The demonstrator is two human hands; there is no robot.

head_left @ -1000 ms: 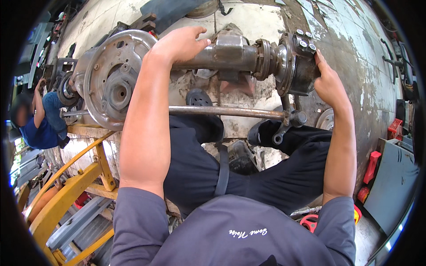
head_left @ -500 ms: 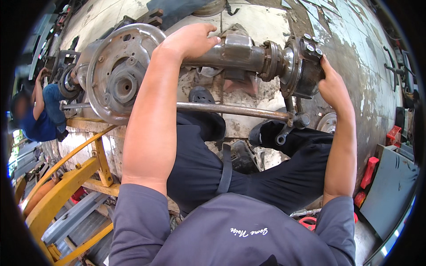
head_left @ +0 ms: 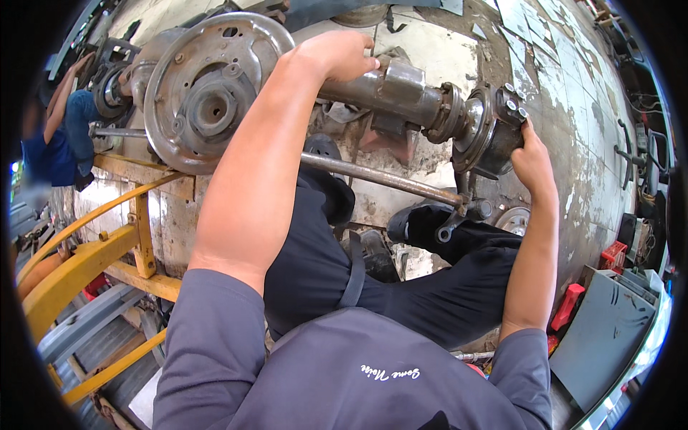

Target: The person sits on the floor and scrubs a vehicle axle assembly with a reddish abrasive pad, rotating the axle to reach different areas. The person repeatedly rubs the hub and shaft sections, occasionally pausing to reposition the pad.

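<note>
A dirty metal vehicle axle assembly lies across the space before me, its thick axle tube (head_left: 344,94) running from a round backing plate (head_left: 163,93) on the left to a bolted steering knuckle (head_left: 494,136) on the right. My left hand (head_left: 342,54) is over the tube, fingers and thumb apart; my forearm hides part of the plate. At the knuckle's right end, my right hand (head_left: 532,161) touches its edge near the bolts with a stretched index finger. The other fingers are mostly hidden. A steel tie rod (head_left: 380,173) spans below the tube, ending in a ring-ended arm (head_left: 446,233).
A yellow metal frame (head_left: 79,269) stands at my left. Beyond it a person in blue (head_left: 44,154) works at the axle's far end. To the right are a grey metal box (head_left: 605,315) and a red tool (head_left: 567,307). A flat disc (head_left: 513,221) lies near my leg.
The view has shifted and tilted, so the axle now slopes down to the right. Both hands keep their places on the axle.
</note>
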